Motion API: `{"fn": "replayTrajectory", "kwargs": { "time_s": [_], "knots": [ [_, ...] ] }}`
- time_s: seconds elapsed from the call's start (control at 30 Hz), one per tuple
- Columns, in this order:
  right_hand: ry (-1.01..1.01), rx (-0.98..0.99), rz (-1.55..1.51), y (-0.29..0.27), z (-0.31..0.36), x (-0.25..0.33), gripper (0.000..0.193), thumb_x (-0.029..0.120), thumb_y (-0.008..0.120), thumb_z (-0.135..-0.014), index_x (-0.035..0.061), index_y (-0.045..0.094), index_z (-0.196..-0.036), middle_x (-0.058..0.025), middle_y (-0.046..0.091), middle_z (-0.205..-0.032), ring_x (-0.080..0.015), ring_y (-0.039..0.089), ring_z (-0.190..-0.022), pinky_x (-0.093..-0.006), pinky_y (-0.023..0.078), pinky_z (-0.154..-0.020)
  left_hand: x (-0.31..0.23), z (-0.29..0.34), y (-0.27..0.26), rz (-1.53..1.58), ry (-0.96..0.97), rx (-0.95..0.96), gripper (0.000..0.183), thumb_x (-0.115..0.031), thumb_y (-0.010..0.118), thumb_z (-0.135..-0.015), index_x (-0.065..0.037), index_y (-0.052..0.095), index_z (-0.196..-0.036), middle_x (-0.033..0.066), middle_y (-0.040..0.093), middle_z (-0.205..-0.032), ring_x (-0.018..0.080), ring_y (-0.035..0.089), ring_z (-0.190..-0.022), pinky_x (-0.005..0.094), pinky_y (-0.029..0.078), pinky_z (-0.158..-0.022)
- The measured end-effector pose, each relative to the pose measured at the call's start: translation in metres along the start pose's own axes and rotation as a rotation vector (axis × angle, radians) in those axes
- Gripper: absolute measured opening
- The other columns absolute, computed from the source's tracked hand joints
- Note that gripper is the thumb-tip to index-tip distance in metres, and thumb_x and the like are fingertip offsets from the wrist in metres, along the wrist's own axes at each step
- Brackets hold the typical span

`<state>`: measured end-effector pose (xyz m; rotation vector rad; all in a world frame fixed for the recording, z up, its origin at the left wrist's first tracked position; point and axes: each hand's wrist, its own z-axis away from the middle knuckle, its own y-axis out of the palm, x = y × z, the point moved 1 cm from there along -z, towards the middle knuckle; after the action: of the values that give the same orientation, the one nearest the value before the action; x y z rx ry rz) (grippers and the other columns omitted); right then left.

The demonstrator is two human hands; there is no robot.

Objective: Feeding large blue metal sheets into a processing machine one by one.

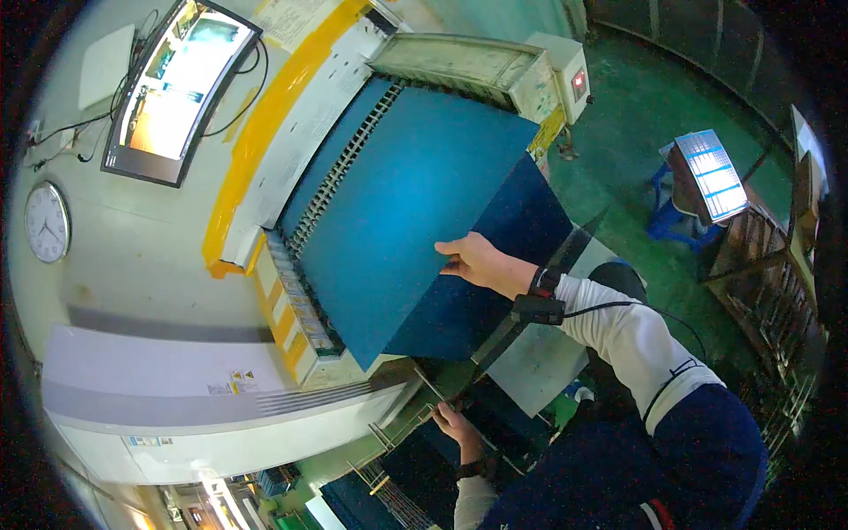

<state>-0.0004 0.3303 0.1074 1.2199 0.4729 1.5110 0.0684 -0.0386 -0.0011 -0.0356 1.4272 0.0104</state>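
Observation:
A large blue sheet slopes out of a machine over a row of small rollers. My right hand pinches its near edge between thumb and fingers. Beneath lies a darker blue panel, partly covered by the sheet. Lower down, my left hand is closed at a thin metal bar beside a rack with thin rods; its grip is partly hidden. A black strap with a small dark device sits on my right wrist.
A control box with a lit red switch stands at the machine's far end. At the right, a blue stool bears a bright panel near a wooden rack. A monitor and a clock hang on the left wall.

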Motion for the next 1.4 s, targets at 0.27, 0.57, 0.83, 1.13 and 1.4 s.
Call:
{"fn": "replayTrajectory", "kwargs": {
  "time_s": [0.27,0.57,0.83,1.13,1.4],
  "knots": [
    [0.135,0.014,0.351,0.009,0.005,0.013,0.037,0.027,0.065,-0.087,-0.0034,0.055,-0.106,-0.018,0.065,-0.084,-0.0257,0.065,-0.063,-0.037,0.055,-0.054,0.0,-0.003,-0.003,0.06,-0.014,-0.002,0.031,-0.031,0.051,-0.093,-0.004,0.047,-0.108,0.0088,0.058,-0.098,0.0198,0.056,-0.088,0.0363,0.047,-0.076],
    [0.145,0.111,0.335,0.009,-0.005,0.016,0.033,0.028,0.062,-0.088,-0.0031,0.057,-0.1,-0.0186,0.066,-0.08,-0.025,0.066,-0.063,-0.0353,0.056,-0.056,0.006,-0.015,-0.003,0.12,-0.056,-0.015,0.036,-0.031,0.053,-0.092,-0.003,0.045,-0.113,0.0097,0.057,-0.101,0.0217,0.057,-0.092,0.0381,0.048,-0.08],
    [0.169,0.256,0.263,0.005,-0.024,0.001,0.026,0.017,0.056,-0.091,-0.0068,0.053,-0.102,-0.0208,0.065,-0.093,-0.0262,0.066,-0.077,-0.0362,0.056,-0.064,0.008,-0.02,-0.004,-0.033,-0.002,-0.081,0.037,-0.033,0.054,-0.092,-0.004,0.045,-0.113,0.0099,0.055,-0.103,0.0216,0.056,-0.092,0.0362,0.047,-0.079],
    [0.117,0.296,0.419,0.006,-0.03,0.003,0.027,0.024,0.051,-0.093,0.0004,0.061,-0.084,-0.0143,0.065,-0.081,-0.0222,0.063,-0.066,-0.033,0.053,-0.058,0.004,-0.043,0.002,-0.188,0.145,-0.054,0.042,-0.039,0.053,-0.091,-0.001,0.05,-0.109,0.0116,0.053,-0.1,0.025,0.054,-0.086,0.0393,0.047,-0.075],
    [-0.106,0.299,0.997,-0.002,0.011,0.0,0.034,0.034,0.064,-0.081,0.0008,0.065,-0.073,-0.0114,0.064,-0.064,-0.0215,0.062,-0.052,-0.0342,0.052,-0.049,0.014,-0.054,-0.014,-1.02,0.533,0.082,0.047,-0.024,0.036,-0.098,-0.002,0.033,-0.14,0.0206,0.041,-0.133,0.0352,0.052,-0.108,0.0462,0.045,-0.093]
  ]
}}
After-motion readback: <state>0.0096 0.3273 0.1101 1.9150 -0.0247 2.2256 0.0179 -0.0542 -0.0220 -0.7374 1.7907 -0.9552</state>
